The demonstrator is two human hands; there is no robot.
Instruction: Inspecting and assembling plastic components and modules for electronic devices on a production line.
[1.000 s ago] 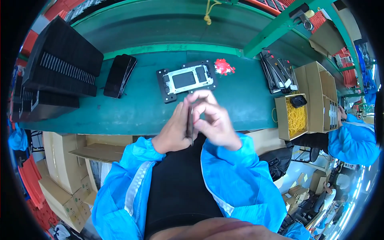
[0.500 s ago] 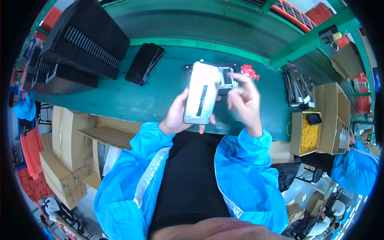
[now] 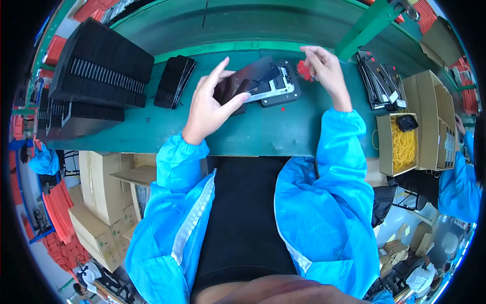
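Note:
My left hand (image 3: 206, 104) grips a dark, glossy phone screen panel (image 3: 248, 78), its thumb along the near edge and fingers on the far side. The panel is tilted and overlaps a phone body (image 3: 276, 87) with exposed pale inner parts. That body sits in a black fixture (image 3: 291, 93) with bright screws at its corners. My right hand (image 3: 326, 71) is up beside a small heap of red pieces (image 3: 305, 70), fingers bent and tips close together. Whatever lies between those tips is too small to make out.
Black slotted racks (image 3: 109, 71) stand at the left, beside a stack of dark phone panels (image 3: 174, 81). To the right lie more thin panels (image 3: 377, 83) and a cardboard box of yellow bands (image 3: 403, 142). A green post (image 3: 367, 30) rises behind the bench.
The panel has gone from upright and bright in my left hand to tilted and dark over the phone body. My right hand has moved away to the red pieces.

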